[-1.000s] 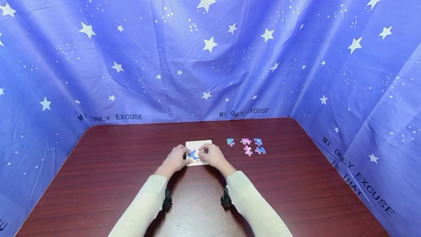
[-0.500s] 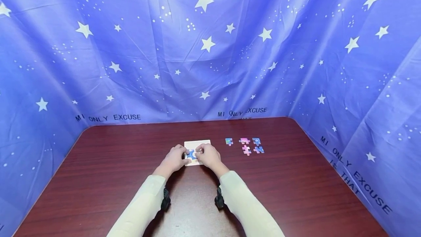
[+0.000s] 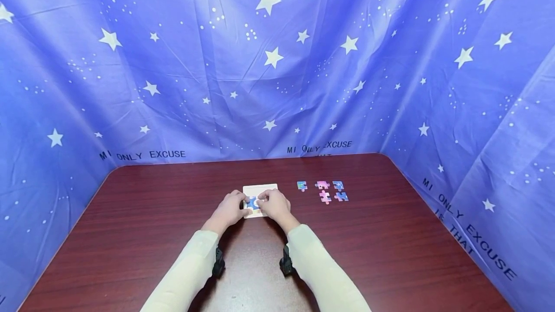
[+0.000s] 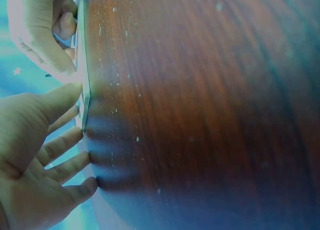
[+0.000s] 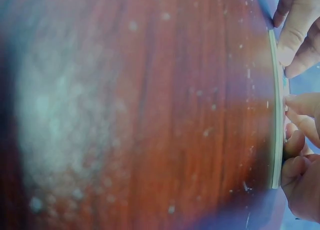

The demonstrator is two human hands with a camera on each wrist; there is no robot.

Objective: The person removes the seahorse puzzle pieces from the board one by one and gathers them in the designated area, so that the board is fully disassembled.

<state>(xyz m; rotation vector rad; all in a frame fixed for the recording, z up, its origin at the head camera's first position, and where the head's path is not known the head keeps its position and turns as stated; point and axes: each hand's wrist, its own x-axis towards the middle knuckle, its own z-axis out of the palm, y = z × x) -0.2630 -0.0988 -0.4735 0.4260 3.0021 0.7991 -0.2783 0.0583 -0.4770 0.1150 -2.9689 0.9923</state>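
Observation:
A white puzzle board (image 3: pixel 260 189) lies flat on the table, with blue puzzle pieces (image 3: pixel 252 202) in it. My left hand (image 3: pixel 229 207) rests at its left side. In the left wrist view the left hand's fingers (image 4: pixel 67 167) are spread and fairly straight, and its thumb touches the board's edge (image 4: pixel 85 59). From the right, my right hand (image 3: pixel 276 204) reaches over the board, thumb and forefinger pinching a small puzzle piece at its surface. In the right wrist view the right hand's curled fingers (image 5: pixel 295 142) mostly hide that piece.
Several loose pink and blue puzzle pieces (image 3: pixel 325 197) lie to the right of the board, a blue-green puzzle piece (image 3: pixel 301 186) apart from the others. The dark red wooden table (image 3: pixel 143 215) meets a blue star-patterned curtain (image 3: pixel 243 85) behind and at both sides.
My right hand has shifted slightly left over the board, its fingertips closer to the blue pieces. The left hand stays at the board's left side. The head view has shifted slightly.

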